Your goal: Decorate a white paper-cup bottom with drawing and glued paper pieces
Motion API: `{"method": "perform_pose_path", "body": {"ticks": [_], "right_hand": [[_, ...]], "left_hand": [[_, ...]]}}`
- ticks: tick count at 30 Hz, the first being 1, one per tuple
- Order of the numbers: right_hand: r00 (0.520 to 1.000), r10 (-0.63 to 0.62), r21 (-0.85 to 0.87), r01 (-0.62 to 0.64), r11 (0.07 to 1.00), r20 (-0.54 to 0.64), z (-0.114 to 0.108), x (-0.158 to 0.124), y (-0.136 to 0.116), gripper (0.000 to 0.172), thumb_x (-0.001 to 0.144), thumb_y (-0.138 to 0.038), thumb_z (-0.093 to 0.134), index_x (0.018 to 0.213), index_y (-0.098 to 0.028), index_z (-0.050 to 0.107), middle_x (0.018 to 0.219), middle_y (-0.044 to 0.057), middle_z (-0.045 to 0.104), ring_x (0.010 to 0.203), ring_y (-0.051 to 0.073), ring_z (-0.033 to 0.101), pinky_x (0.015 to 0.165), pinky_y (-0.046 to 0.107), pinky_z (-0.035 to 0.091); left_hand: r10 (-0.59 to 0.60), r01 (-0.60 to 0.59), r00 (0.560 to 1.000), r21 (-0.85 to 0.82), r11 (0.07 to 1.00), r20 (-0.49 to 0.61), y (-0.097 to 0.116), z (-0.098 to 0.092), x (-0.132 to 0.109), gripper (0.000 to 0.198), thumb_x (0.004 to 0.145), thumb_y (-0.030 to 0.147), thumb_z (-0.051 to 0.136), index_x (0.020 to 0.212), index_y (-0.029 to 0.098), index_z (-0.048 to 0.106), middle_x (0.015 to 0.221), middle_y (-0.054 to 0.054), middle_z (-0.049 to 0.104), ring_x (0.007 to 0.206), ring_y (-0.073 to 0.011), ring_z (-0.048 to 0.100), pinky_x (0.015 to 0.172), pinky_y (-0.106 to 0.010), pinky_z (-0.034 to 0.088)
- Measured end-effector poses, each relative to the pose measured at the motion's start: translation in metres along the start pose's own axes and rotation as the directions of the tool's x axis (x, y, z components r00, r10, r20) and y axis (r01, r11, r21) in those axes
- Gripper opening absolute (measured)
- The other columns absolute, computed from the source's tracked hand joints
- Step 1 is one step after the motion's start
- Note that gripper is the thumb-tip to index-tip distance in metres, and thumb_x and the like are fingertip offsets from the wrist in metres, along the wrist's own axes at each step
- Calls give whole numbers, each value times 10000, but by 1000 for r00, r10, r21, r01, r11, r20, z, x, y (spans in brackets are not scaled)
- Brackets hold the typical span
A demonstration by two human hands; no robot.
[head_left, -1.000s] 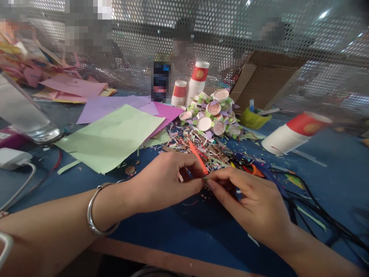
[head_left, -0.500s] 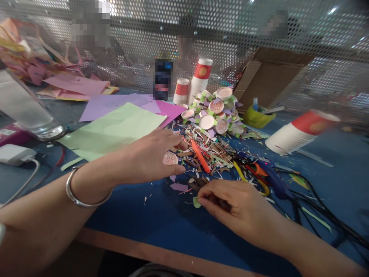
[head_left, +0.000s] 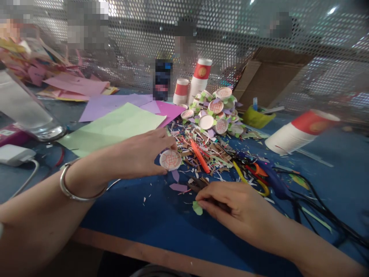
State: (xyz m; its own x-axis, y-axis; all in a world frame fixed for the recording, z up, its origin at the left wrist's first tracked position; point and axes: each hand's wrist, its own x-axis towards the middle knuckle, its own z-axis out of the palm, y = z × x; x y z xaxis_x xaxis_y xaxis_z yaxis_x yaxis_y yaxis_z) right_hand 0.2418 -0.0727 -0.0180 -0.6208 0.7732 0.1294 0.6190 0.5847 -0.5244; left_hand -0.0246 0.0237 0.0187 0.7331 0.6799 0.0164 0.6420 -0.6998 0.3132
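Note:
My left hand (head_left: pixel 144 154) is beside a round white disc with a red grid pattern (head_left: pixel 170 160), thumb and fingers apart around its left side. Between the thumb and fingertips of my right hand (head_left: pixel 230 204) is a small green paper piece (head_left: pixel 197 208). Purple paper pieces (head_left: pixel 178 187) lie between the hands. A dark, thin object (head_left: pixel 197 184) shows at my right fingers; what it is cannot be made out. Behind, paper scraps surround an orange stick (head_left: pixel 200 156), and a heap of patterned discs (head_left: pixel 216 107) with green and purple tabs stands further back.
Green paper (head_left: pixel 115 129) and a glass (head_left: pixel 34 111) are at the left. Cup stacks (head_left: pixel 198 82) stand behind; another cup stack (head_left: pixel 300 130) leans at the right. Yellow-handled scissors (head_left: pixel 240 172), a blue glue gun (head_left: pixel 273 179) and black cables lie right of the scraps.
My left hand has moved left, and more of the patterned disc shows. My right hand has barely moved; more of the green piece shows.

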Motion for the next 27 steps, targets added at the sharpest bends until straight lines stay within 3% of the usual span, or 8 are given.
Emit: {"method": "perform_pose_path", "body": {"ticks": [4, 6, 10, 14, 17, 20, 24, 27], "right_hand": [[999, 19, 48, -17, 999, -43, -4, 1, -1, 162, 1009, -289, 573, 984, -220, 716, 841, -17, 738, 693, 97, 664, 646, 215, 482], [989, 95, 102, -84, 991, -110, -5, 2, -3, 178, 1007, -336, 582, 999, -229, 724, 822, -20, 736, 659, 85, 655, 594, 191, 476], [921, 310, 267, -246, 932, -236, -10, 7, -7, 235, 977, -432, 621, 1049, -233, 721, 718, -26, 707, 585, 89, 643, 503, 172, 463], [910, 347, 395, -240, 887, -226, -13, 10, -10, 198, 966, -412, 638, 967, -229, 714, 682, -36, 698, 496, 65, 557, 442, 168, 408], [911, 347, 467, -214, 858, -221, -12, 9, -10, 191, 962, -393, 644, 904, -223, 710, 645, -44, 656, 454, 52, 494, 422, 172, 373], [905, 376, 537, -220, 815, -199, -12, 8, -8, 225, 948, -411, 663, 855, -210, 702, 593, -52, 582, 451, 50, 472, 420, 165, 362], [900, 418, 602, -268, 752, -121, -14, 9, -7, 255, 928, -437, 683, 860, -192, 698, 643, -35, 604, 480, 48, 488, 438, 151, 398], [901, 429, 644, -290, 708, -66, -13, 10, -6, 311, 933, -493, 666, 866, -191, 698, 655, -27, 603, 501, 56, 500, 439, 148, 416]], "left_hand": [[32, -36, 984, -20, 999, -173, 15, 2, -2, 424, 836, 243, 661, 1255, 242, 593, 1248, -72, 499, 1031, -221, 608, 934, -368, 485], [76, -79, 963, -2, 997, -258, 23, 6, -3, 448, 810, 166, 659, 1249, 232, 596, 1249, -75, 471, 1062, -215, 588, 959, -361, 485], [162, -148, 912, 67, 987, -376, 38, 16, -5, 440, 800, 124, 667, 1228, 205, 606, 1272, -101, 454, 1206, -265, 493, 1032, -409, 457], [196, -146, 887, 149, 978, -417, 50, 22, -7, 319, 856, 221, 685, 1167, 187, 621, 1361, -142, 464, 1209, -322, 443, 1004, -486, 448], [205, -181, 893, 96, 979, -401, 53, 21, -6, 334, 839, 274, 739, 1125, 171, 600, 1353, -149, 522, 1198, -324, 477, 994, -488, 443], [129, -183, 947, -166, 969, -293, 52, 16, -4, 453, 745, 370, 852, 1055, 180, 583, 1125, -75, 650, 1031, -261, 592, 878, -412, 479], [18, -71, 995, -573, 817, -98, 47, 13, 1, 401, 788, 457, 822, 991, 198, 593, 927, 7, 676, 797, -145, 623, 675, -283, 477], [1, -49, 997, -671, 740, -71, 43, 17, 5, 274, 849, 336, 769, 1008, 189, 601, 870, 22, 669, 759, -110, 613, 653, -245, 473]]}}
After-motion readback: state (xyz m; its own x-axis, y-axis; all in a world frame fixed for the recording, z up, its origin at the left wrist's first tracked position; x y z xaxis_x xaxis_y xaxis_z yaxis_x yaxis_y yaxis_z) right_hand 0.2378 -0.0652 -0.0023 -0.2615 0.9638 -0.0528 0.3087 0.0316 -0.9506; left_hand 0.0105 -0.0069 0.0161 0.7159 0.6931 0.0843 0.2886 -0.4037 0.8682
